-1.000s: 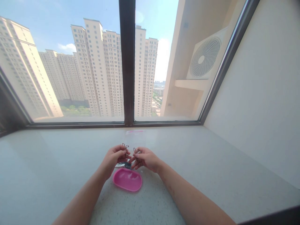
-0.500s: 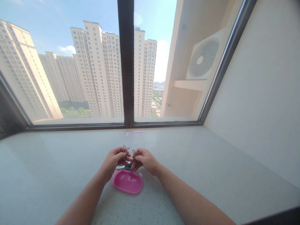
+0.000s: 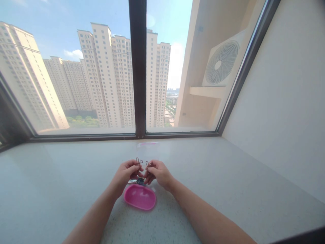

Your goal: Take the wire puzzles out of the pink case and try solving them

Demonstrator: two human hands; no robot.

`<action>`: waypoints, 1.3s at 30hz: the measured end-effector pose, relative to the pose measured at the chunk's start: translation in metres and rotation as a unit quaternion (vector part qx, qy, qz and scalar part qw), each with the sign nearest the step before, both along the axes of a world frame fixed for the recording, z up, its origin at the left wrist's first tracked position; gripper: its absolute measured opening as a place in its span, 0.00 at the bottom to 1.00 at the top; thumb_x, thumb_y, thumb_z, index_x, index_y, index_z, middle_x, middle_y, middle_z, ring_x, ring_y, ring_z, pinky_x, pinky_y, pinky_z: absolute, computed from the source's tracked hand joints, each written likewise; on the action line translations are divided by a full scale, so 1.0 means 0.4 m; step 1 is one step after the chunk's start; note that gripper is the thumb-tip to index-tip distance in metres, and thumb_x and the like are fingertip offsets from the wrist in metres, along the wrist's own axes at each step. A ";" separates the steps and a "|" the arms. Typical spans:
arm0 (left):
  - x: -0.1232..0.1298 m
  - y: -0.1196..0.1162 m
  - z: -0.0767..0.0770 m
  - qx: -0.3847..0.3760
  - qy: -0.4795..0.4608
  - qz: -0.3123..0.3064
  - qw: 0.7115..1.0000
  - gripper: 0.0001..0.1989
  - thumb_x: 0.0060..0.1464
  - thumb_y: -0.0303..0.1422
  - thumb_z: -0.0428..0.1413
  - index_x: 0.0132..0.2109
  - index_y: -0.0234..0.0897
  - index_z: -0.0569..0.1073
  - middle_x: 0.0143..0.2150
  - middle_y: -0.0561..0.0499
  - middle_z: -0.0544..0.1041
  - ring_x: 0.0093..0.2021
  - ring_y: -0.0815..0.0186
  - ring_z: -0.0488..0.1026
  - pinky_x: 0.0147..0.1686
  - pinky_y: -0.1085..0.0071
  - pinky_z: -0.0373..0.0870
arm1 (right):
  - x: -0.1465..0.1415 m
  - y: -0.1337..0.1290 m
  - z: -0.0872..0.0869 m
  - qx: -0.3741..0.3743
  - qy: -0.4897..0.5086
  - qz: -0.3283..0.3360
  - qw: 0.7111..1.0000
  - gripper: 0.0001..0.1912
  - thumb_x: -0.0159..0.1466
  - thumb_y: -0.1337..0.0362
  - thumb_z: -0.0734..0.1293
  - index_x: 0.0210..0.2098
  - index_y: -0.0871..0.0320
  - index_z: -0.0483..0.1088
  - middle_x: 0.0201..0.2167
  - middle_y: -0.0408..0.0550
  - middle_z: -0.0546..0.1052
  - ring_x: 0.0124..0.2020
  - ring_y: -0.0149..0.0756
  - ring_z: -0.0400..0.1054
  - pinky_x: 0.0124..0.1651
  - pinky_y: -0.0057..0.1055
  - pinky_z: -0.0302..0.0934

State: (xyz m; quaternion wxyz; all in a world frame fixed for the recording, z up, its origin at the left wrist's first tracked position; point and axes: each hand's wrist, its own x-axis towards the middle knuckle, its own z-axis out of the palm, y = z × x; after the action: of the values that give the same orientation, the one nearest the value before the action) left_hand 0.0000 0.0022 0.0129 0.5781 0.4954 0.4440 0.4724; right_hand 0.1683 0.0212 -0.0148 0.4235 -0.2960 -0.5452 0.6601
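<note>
Two thin, brown, looped cords [image 3: 139, 162] are held up over the pale, speckled stone sill [image 3: 63, 189], around the middle of its width and short of its far edge by the window frame [image 3: 76, 138]. Each cord stands up in narrow loops; whether they join between the hands cannot be told. The left hand [image 3: 131, 170] pinches one between thumb and fingertips, the right hand [image 3: 156, 172] the other, the fingertips close together. Just below the hands lies a small dark and silvery bundle [image 3: 139, 181], its pieces too small to count. Beside it, on the nearer side, sits one shallow, oval, glossy pink tray [image 3: 140, 197], its smooth inside showing. Near the far edge lies one flat, clear plastic bag [image 3: 148, 145] with a pink strip.
</note>
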 end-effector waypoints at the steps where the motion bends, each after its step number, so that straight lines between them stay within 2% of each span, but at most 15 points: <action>1: 0.000 0.000 0.000 0.001 0.002 -0.001 1.000 0.07 0.45 0.33 0.58 0.31 0.32 0.72 0.31 0.48 0.77 0.26 0.66 0.74 0.28 0.72 0.69 | 0.000 0.000 0.000 0.001 -0.001 -0.002 1.000 0.10 0.52 0.62 0.63 0.31 0.60 0.61 0.20 0.44 0.74 0.17 0.34 0.70 0.17 0.25 0.61; 10: -0.002 0.006 -0.011 0.015 0.023 0.000 1.000 0.08 0.46 0.35 0.58 0.30 0.32 0.73 0.29 0.48 0.77 0.23 0.68 0.73 0.22 0.76 0.62 | 0.002 0.000 0.003 0.013 -0.013 -0.022 1.000 0.08 0.50 0.63 0.61 0.30 0.60 0.62 0.19 0.44 0.75 0.16 0.33 0.70 0.17 0.24 0.60; 21: 0.001 0.008 -0.013 0.002 0.023 -0.007 1.000 0.09 0.47 0.35 0.57 0.30 0.31 0.73 0.26 0.50 0.76 0.23 0.69 0.72 0.23 0.75 0.65 | -0.004 -0.006 0.006 0.020 -0.010 -0.030 0.999 0.08 0.51 0.64 0.60 0.30 0.60 0.61 0.19 0.43 0.73 0.15 0.32 0.68 0.16 0.23 0.58; 30: 0.004 0.004 -0.012 0.001 0.010 -0.012 1.000 0.08 0.45 0.33 0.58 0.32 0.32 0.74 0.28 0.48 0.77 0.23 0.68 0.73 0.24 0.74 0.66 | -0.004 -0.002 -0.004 0.030 -0.018 -0.027 0.999 0.07 0.50 0.66 0.59 0.30 0.60 0.61 0.19 0.42 0.73 0.15 0.31 0.68 0.16 0.23 0.58; 39: 0.001 0.000 -0.008 -0.011 0.009 -0.004 1.000 0.10 0.44 0.36 0.59 0.33 0.33 0.74 0.29 0.48 0.78 0.25 0.66 0.75 0.26 0.73 0.68 | -0.006 -0.006 0.002 0.027 -0.024 -0.036 0.999 0.07 0.51 0.65 0.60 0.30 0.59 0.61 0.19 0.42 0.73 0.15 0.31 0.68 0.16 0.24 0.58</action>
State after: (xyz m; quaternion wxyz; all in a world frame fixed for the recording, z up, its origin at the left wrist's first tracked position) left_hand 0.0005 0.0023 0.0098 0.5810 0.4953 0.4526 0.4607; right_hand 0.1660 0.0189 -0.0142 0.4416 -0.3197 -0.5621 0.6219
